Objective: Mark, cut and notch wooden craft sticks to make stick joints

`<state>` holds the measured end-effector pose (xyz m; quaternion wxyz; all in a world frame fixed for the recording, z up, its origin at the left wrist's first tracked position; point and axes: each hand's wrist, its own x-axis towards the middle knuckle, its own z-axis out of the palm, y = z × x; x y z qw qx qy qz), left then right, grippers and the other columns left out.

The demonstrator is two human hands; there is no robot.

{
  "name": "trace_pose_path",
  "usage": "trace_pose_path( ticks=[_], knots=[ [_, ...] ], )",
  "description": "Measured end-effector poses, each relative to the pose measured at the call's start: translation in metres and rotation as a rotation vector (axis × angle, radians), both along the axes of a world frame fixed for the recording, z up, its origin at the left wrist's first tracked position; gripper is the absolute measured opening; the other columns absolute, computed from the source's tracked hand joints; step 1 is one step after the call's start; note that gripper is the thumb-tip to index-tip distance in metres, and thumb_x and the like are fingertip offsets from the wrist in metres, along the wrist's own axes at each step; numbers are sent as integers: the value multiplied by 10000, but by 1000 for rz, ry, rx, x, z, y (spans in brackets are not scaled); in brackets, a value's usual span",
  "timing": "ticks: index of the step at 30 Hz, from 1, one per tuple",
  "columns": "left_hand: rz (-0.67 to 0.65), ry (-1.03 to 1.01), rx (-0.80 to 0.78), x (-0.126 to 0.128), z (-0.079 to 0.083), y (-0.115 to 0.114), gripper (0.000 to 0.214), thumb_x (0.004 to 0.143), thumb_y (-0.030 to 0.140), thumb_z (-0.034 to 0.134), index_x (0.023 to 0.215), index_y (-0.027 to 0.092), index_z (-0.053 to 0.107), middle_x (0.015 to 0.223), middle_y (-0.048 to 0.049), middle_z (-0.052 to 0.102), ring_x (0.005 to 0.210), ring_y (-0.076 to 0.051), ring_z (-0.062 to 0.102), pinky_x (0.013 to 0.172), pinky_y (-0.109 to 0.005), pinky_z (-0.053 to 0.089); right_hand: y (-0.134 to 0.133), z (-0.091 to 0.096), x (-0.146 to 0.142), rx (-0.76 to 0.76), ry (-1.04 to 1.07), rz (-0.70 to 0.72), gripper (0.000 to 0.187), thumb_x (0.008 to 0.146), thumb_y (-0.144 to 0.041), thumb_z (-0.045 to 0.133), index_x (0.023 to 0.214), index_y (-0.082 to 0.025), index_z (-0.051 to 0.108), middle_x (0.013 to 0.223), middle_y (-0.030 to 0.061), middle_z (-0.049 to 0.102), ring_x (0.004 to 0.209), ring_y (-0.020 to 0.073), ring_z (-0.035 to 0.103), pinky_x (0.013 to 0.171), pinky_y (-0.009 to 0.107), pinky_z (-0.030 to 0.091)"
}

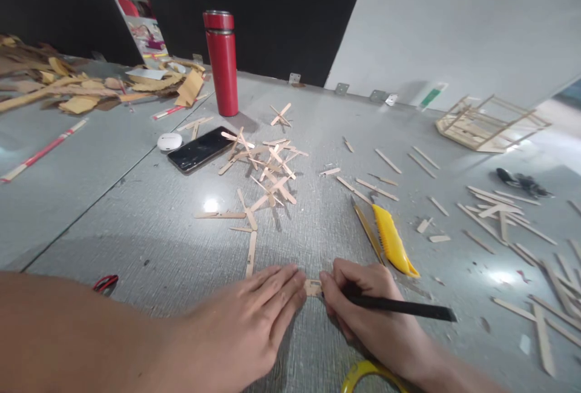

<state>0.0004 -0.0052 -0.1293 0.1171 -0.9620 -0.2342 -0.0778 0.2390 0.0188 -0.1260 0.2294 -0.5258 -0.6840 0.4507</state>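
My left hand (267, 314) lies flat, fingers stretched out and side by side, with its fingertips pressing a small wooden craft stick (313, 287) against the table. A narrow notch shows in the bare part of this stick. From the other side my right hand (370, 302) grips a slim black pen-like tool (403, 307) like a pencil; its tip is hidden behind the fingers, close to the stick. Beyond my left hand lies another craft stick (251, 254). A yellow utility knife (391, 241) and a thin pointed tool (367, 227) rest just past my right hand.
Joined sticks (272, 169) pile up mid-table, beside a phone (202, 149), a white earbud case (169, 142) and a red flask (222, 66). Loose sticks (503, 211) and a wooden frame (485, 126) are at right. A yellow tape ring (358, 372) lies at the near edge.
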Motion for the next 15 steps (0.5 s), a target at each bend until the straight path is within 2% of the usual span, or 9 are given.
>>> trace_pose_path(
  ticks=[9,15],
  knots=[
    [-2,-7,-5,0,-3,-1,510,990,186,508,1453,-26,531,1497,-203,565,1397,-298,526,1145,-409,374,4,-4,-2,162,-88,14,445,998,-317,553,596,-238,380,442,-52,458,389,80,390,382,223,300],
    [-1,-13,-3,0,-5,0,511,990,174,501,1459,-31,515,1505,-209,554,1409,-298,514,1157,-408,364,3,-6,-1,159,-92,10,448,1003,-327,539,595,-241,373,436,-56,444,390,82,382,384,228,295]
  ],
)
